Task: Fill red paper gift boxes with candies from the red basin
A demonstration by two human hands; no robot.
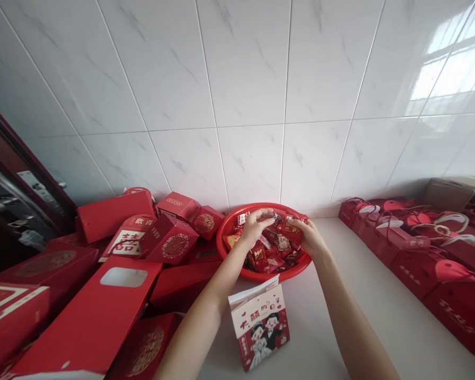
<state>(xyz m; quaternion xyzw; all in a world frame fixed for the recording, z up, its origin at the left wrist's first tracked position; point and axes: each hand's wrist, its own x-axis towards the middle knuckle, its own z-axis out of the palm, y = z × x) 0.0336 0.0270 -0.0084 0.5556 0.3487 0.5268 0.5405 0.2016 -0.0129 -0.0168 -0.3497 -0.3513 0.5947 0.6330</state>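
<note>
Both hands are over a round red plastic basket [225,253] filled with red-wrapped candies [275,261]. My left hand [257,227] is at the basket's left-centre, its fingers curled around a small dark wrapped candy [276,217] at the fingertips. At the right side, my right hand [309,235] has its thumb and fingers closed on a red-wrapped candy [296,224]. Between my forearms, in front of the basket, an upright red and white paper box [259,327] with a cartoon couple printed on it stands on the white surface.
Many red gift boxes [91,311] lie piled at the left, reaching the basket's edge. Rows of red handled boxes [404,258] stand at the right, with a brown carton [447,195] behind them. A tiled wall [249,158] rises behind the basket.
</note>
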